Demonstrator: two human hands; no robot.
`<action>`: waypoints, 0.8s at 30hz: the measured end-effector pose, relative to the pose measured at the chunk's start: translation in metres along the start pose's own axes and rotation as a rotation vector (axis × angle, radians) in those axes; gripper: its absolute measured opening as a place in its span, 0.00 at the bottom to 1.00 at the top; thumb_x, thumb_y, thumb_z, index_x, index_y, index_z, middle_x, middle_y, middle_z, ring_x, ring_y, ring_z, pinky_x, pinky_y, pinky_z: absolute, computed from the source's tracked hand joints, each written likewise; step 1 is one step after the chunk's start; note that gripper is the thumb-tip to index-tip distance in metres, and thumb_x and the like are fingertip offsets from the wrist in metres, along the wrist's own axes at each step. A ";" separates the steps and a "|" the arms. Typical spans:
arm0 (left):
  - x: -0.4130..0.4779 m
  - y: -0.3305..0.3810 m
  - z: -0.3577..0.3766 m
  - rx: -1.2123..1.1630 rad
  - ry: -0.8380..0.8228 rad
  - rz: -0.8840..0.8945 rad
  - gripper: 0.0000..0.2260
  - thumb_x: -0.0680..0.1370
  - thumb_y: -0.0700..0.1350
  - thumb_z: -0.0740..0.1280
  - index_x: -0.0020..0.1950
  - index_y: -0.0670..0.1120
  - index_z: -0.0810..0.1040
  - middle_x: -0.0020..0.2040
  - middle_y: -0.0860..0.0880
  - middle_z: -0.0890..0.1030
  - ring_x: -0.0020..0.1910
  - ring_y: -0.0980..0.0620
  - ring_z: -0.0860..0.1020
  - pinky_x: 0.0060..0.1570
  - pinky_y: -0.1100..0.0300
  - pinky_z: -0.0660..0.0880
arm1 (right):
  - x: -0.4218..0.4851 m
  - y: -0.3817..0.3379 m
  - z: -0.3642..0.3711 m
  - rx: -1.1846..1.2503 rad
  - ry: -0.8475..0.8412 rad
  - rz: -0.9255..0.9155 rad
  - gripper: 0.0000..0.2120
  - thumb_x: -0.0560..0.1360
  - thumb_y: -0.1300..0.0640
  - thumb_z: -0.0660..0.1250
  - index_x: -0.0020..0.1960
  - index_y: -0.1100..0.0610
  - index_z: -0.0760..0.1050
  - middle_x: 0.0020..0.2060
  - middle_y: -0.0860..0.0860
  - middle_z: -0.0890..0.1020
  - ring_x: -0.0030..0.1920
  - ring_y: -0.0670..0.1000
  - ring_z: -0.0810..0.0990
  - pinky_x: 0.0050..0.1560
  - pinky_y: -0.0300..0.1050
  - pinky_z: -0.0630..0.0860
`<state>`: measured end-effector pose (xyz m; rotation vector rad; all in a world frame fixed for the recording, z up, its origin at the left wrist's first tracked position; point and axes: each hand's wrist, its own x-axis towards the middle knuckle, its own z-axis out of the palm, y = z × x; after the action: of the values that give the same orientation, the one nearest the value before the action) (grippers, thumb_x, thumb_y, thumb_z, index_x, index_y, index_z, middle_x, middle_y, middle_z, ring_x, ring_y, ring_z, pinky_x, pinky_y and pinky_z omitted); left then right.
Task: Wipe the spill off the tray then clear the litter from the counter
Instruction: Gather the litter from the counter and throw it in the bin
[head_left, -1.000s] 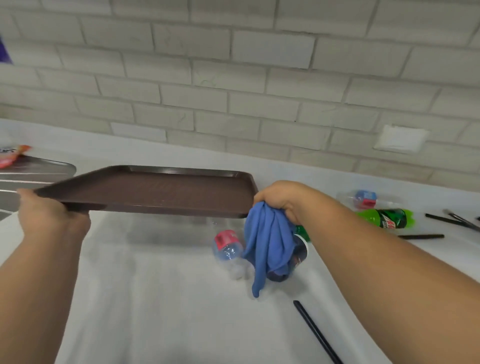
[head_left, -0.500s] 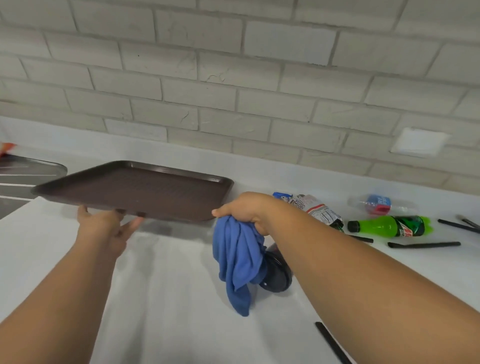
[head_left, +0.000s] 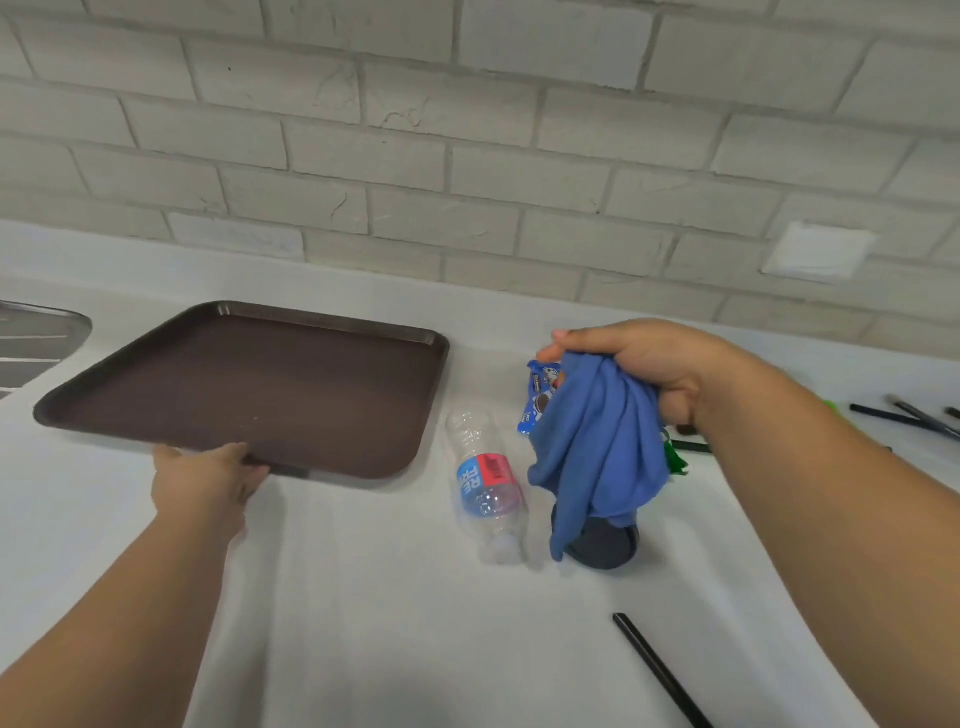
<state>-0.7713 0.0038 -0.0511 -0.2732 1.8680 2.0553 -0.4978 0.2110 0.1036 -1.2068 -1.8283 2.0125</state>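
- One dark brown rectangular plastic tray (head_left: 249, 384), surface bare, no spill to make out on it. Near edge held by the left hand (head_left: 208, 480); its grip is pinched on the rim, thumb on top, fingers out of sight beneath. Cannot tell whether the far side rests on the white tabletop (head_left: 363, 597) or hangs just above it.
- One blue cloth (head_left: 597, 441), bunched and hanging from the right hand (head_left: 639, 364); the grip is pressed together around the cloth's top.
- One clear crushed plastic bottle with a red and blue label (head_left: 485, 486), lying on its side just right of the tray, apart from it.
- One blue cookie wrapper (head_left: 537, 397), partly hidden behind the cloth and hand.
- One dark round object (head_left: 602, 545) on the tabletop under the hanging cloth; top covered, kind unclear.
- One scrap of something green (head_left: 675, 460) showing past the cloth's right edge, mostly hidden.
- One black thin stick (head_left: 660, 670) near the front, cut off by the bottom edge.
- Several more dark thin sticks (head_left: 904, 415) at far right, blurred, count uncertain; one further dark stick (head_left: 691, 446) pokes out beside the right wrist.
- One metal drainboard (head_left: 36, 338) at the left edge, cut off.
- One white wall plate (head_left: 818, 252) on the pale brick wall (head_left: 467, 130).
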 end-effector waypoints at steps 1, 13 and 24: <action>0.002 0.000 0.000 0.024 0.007 -0.025 0.25 0.75 0.31 0.66 0.70 0.44 0.63 0.47 0.40 0.77 0.32 0.52 0.80 0.45 0.54 0.82 | -0.006 -0.004 -0.005 0.017 0.004 -0.024 0.18 0.76 0.51 0.67 0.59 0.62 0.77 0.31 0.52 0.83 0.31 0.49 0.82 0.32 0.39 0.79; -0.059 0.016 0.018 0.318 0.032 0.178 0.31 0.77 0.44 0.67 0.75 0.51 0.56 0.59 0.44 0.73 0.58 0.41 0.73 0.58 0.50 0.71 | -0.071 -0.006 -0.047 0.129 0.113 -0.209 0.16 0.75 0.48 0.66 0.55 0.60 0.78 0.32 0.52 0.80 0.30 0.49 0.80 0.35 0.41 0.79; -0.248 0.007 0.090 0.463 -1.127 0.333 0.10 0.79 0.42 0.64 0.58 0.51 0.78 0.40 0.51 0.79 0.33 0.55 0.75 0.37 0.59 0.72 | -0.149 0.042 -0.079 0.221 0.274 -0.258 0.15 0.76 0.47 0.66 0.52 0.59 0.79 0.31 0.52 0.82 0.31 0.49 0.81 0.33 0.40 0.80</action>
<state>-0.5380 0.0611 0.0574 1.1266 1.5510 1.3198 -0.3326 0.1701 0.1386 -1.0612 -1.5023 1.7555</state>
